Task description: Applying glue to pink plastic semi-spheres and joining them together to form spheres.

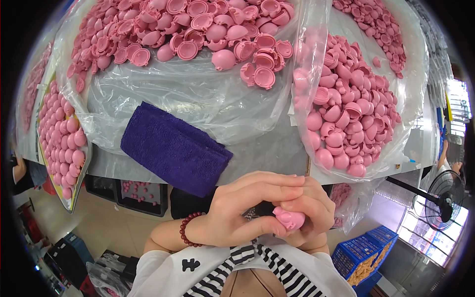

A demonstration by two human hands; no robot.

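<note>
Close to my body, just beyond the table's near edge, a small round pink plastic toy (289,218) with little raised bumps sits between my hands. My right hand (316,205) curls around it from the right side. From the left, my left hand (247,200) presses its thumb against the toy, and its long fingers reach across to the right hand's fingers. A beaded bracelet circles the left wrist. The toy's far side is hidden by fingers. Left of my hands lies a folded purple cloth (173,148) on the grey table (262,153).
A plastic sheet holds a heap of pink half shells (198,22) at the back. More pink shells (354,114) fill a clear bag at right. Pink balls (64,138) lie in a container at left. Blue crates (354,257) and a black fan (445,203) stand at right.
</note>
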